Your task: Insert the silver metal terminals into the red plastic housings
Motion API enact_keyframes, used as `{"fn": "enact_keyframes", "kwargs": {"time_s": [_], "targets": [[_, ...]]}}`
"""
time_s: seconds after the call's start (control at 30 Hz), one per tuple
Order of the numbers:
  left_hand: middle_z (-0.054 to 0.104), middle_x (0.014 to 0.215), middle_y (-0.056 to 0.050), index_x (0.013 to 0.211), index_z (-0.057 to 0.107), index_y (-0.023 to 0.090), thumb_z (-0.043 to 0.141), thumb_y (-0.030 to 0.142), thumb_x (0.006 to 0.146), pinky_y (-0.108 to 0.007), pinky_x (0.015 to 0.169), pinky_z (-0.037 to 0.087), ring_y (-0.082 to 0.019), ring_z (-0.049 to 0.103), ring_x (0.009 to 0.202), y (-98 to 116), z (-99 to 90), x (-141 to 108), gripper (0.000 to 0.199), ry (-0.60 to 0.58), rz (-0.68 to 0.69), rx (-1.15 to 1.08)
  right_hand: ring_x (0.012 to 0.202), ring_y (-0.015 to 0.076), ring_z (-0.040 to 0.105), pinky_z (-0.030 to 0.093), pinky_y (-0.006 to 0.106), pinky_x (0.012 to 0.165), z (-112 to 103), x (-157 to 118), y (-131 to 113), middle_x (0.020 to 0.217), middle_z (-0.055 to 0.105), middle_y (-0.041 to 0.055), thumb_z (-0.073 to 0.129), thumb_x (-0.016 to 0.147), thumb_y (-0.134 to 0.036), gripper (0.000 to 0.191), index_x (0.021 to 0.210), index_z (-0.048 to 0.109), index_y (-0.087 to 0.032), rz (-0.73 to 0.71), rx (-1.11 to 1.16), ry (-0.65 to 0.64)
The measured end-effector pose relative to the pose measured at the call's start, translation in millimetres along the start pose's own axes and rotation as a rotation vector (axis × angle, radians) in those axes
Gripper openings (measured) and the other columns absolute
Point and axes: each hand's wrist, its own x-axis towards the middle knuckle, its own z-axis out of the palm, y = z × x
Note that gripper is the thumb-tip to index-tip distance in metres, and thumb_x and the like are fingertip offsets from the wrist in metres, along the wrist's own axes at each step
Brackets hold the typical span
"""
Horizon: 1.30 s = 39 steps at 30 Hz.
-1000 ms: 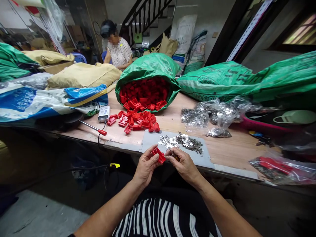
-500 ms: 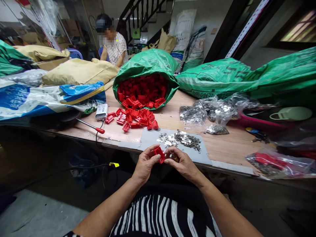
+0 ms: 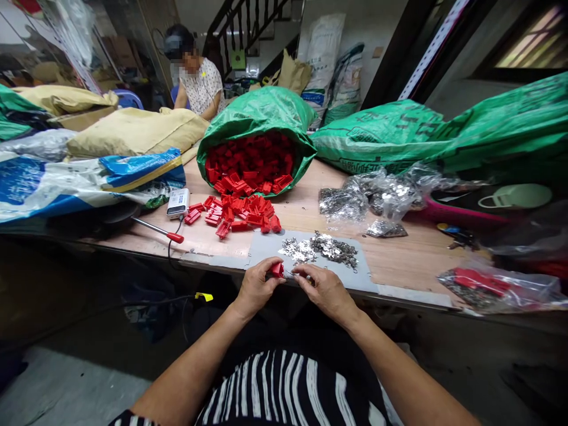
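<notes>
My left hand (image 3: 258,288) is closed on a small red plastic part (image 3: 277,270) near the table's front edge. Just to its right, my right hand (image 3: 323,290) pinches a thin metal tool (image 3: 290,273), its tip pointing at the red part; most of the tool is hidden by the fingers. Beyond my hands, small shiny metal pieces (image 3: 298,251) and a darker metal heap (image 3: 337,251) lie on a grey mat (image 3: 266,244). A pile of loose red parts (image 3: 242,214) spreads in front of a green sack (image 3: 261,112) filled with more of them.
A white device (image 3: 178,203) with a cable and a red-tipped rod (image 3: 160,229) are on the left. Bags of metal pieces (image 3: 344,203) and a bag with red items (image 3: 483,284) sit on the right. Another person (image 3: 202,86) is behind the table.
The red part has turned in my left hand and shows less of its hollow side. Both hands appear slightly further left and closer to the mat; the whole view has shifted a little.
</notes>
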Motion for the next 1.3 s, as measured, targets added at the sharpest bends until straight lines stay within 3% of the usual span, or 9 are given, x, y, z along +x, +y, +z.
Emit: {"fn": "enact_keyframes", "kwargs": {"time_s": [0.6,0.8,1.1,1.3], "targets": [[0.070,0.094,0.000,0.105,0.065,0.025,0.069,0.016,0.072,-0.027,0.080,0.048,-0.017,0.064,0.084,-3.2,-2.7,3.9,0.034,-0.104,0.031,0.102,0.084,0.0165,0.062,0.047,0.028,0.077,1.3,4.3,-2.7,0.091,0.068,0.0037,0.054,0.087,-0.017,0.017,0.095,0.068,-0.022,-0.066,-0.037,-0.073],[0.070,0.097,-0.001,0.104,0.065,0.022,0.070,0.015,0.072,-0.025,0.081,0.048,-0.015,0.064,0.085,-5.0,-2.8,5.3,0.033,-0.114,0.030,0.109,0.085,0.0166,0.062,0.046,0.027,0.077,-0.3,7.0,-6.9,0.091,0.068,0.0032,0.054,0.086,-0.017,0.017,0.093,0.069,-0.022,0.008,-0.067,-0.091],[0.070,0.088,0.000,0.098,0.066,0.022,0.072,0.021,0.071,-0.024,0.075,0.047,-0.015,0.063,0.078,-6.5,-1.5,6.1,0.028,-0.106,0.033,0.139,0.083,0.0188,0.062,0.042,0.027,0.071,6.2,7.5,-42.2,0.091,0.067,0.0055,0.049,0.088,-0.019,0.017,0.090,0.066,-0.021,0.214,-0.342,-0.096],[0.069,0.087,0.001,0.096,0.066,0.022,0.074,0.024,0.069,-0.024,0.076,0.046,-0.015,0.063,0.079,-10.5,-0.9,5.4,0.029,-0.093,0.037,0.108,0.084,0.0179,0.061,0.042,0.027,0.072,11.0,6.8,-37.5,0.091,0.066,0.0051,0.049,0.087,-0.017,0.016,0.090,0.065,-0.021,0.206,-0.264,-0.081]]}}
